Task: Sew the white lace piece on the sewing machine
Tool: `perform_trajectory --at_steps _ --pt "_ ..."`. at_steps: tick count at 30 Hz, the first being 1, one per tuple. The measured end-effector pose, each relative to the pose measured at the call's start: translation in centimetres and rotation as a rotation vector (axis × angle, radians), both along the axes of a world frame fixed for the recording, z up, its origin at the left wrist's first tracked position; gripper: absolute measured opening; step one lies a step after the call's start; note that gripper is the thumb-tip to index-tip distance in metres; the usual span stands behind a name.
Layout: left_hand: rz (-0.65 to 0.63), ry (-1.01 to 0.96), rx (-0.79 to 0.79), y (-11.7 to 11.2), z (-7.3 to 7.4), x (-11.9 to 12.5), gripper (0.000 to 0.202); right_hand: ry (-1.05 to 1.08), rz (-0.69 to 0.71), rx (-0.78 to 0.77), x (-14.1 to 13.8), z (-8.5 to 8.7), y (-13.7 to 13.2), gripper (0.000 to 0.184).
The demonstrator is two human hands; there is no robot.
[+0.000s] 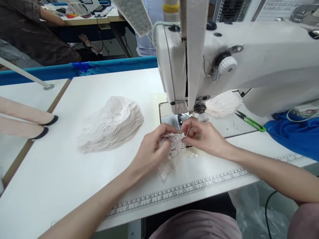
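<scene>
A white lace piece (176, 148) is held just in front of the sewing machine (249, 49), with the presser foot (179, 120) at 12 o'clock. It is pinched by 2 hands — on its left between thumb and fingers of the left hand (150, 146), at its upper corner by the right hand (204, 136). A lace stack (117, 124) is set at 10 o'clock, green thread snips (251, 123) between 2 and 3, a printed ruler (174, 194) at 6.
</scene>
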State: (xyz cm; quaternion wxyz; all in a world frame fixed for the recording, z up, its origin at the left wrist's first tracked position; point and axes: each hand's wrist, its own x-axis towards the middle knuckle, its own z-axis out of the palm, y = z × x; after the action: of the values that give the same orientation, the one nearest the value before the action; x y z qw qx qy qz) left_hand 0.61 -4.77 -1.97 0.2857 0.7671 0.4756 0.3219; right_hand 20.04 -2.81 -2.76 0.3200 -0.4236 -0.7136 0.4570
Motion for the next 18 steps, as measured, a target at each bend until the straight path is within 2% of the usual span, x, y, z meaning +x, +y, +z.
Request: perform_trajectory --at_steps 2,4,7,10,18 --pt "-0.027 0.035 0.034 -0.2 -0.1 0.1 0.005 0.059 -0.026 -0.013 0.0 -0.2 -0.1 0.018" --pt "-0.007 0.092 0.153 -0.3 -0.6 0.2 0.014 0.146 -0.036 -0.059 -0.1 -0.4 -0.2 0.013" --pt "-0.009 0.202 0.462 -0.2 -1.6 0.1 0.024 0.228 -0.025 -0.099 -0.1 -0.6 -0.5 0.010" --pt "-0.046 0.275 0.659 -0.1 -2.2 -0.2 0.026 0.196 -0.026 -0.008 -0.1 -0.6 -0.7 0.011" --pt "-0.030 0.212 0.621 -0.1 -2.4 -0.5 0.027 0.053 0.025 0.374 0.0 -0.6 -0.7 0.018"
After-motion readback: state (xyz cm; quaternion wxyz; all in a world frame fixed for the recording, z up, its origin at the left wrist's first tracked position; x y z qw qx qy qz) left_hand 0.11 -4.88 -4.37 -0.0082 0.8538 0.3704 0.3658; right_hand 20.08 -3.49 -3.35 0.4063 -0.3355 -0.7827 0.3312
